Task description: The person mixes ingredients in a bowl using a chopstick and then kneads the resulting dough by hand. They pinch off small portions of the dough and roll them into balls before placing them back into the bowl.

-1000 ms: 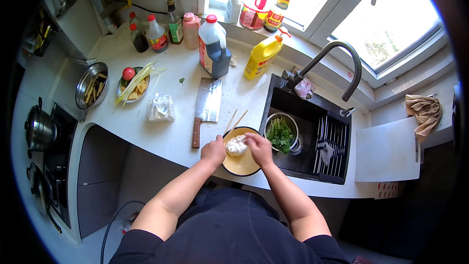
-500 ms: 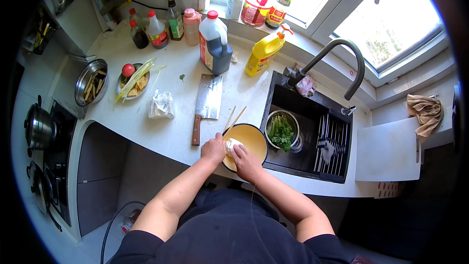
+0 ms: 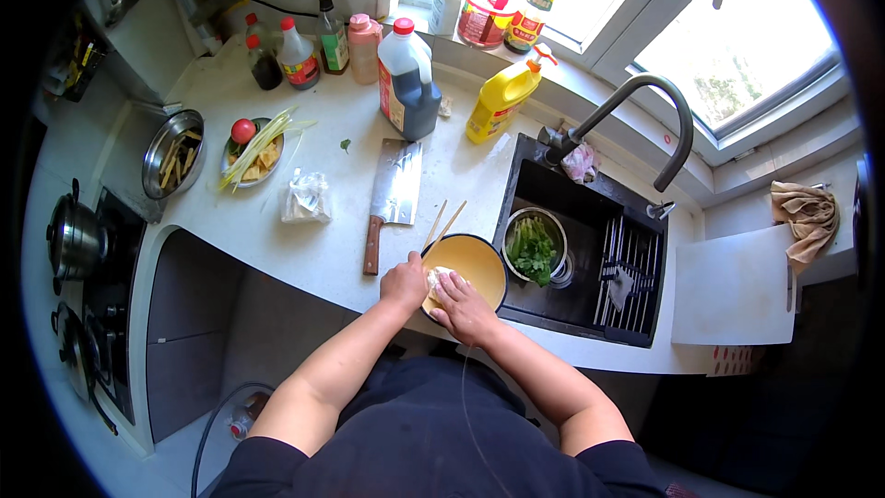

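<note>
The left hand is gripping a round, dark-rimmed yellow bowl, two thin wooden chopsticks jutting just beyond it. The right hand, fingers outstretched, is pressing a white doughy lump beneath it, inside the bowl. A wooden-handled steel cleaver is lying beyond the left hand.

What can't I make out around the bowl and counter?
Head view:
- White lump: mostly hidden under the right hand.
- Chopsticks: near ends hidden at the left hand.
- Left hand's grip: hidden by its own back.
- White plastic bag: contents hidden by crumpled plastic.
</note>
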A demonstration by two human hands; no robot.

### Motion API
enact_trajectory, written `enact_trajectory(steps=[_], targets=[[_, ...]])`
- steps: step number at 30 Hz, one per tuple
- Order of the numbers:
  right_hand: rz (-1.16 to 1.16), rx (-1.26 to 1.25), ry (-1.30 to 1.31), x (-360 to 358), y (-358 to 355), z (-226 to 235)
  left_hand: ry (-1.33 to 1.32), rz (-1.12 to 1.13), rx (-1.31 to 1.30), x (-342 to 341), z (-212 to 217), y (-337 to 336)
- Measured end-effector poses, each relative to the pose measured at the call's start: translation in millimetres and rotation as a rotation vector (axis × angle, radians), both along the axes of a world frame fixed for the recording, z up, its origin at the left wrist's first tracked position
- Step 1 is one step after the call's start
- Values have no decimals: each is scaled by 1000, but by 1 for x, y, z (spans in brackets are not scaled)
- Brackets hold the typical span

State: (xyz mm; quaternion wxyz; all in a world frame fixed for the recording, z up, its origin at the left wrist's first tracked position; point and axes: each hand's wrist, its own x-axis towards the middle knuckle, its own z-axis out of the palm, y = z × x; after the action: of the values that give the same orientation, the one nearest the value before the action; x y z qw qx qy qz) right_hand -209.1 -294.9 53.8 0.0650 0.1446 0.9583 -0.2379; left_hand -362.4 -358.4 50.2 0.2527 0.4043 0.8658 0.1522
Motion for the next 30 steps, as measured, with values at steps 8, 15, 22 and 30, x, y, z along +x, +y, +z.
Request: enact_trajectory(steps=[8,15,22,30], targets=[[-254,-512,-64,2,40,-9,2,-52,-68,-1,10,6],[-320,35,299,12,-1,9,-15,-73,-73,4,12,8],[-453,8,331,11,16,-6,4,-92,-65,3,11,5],[-37,38,95,-28,13,-14,7,-58,-9,2,5,9]])
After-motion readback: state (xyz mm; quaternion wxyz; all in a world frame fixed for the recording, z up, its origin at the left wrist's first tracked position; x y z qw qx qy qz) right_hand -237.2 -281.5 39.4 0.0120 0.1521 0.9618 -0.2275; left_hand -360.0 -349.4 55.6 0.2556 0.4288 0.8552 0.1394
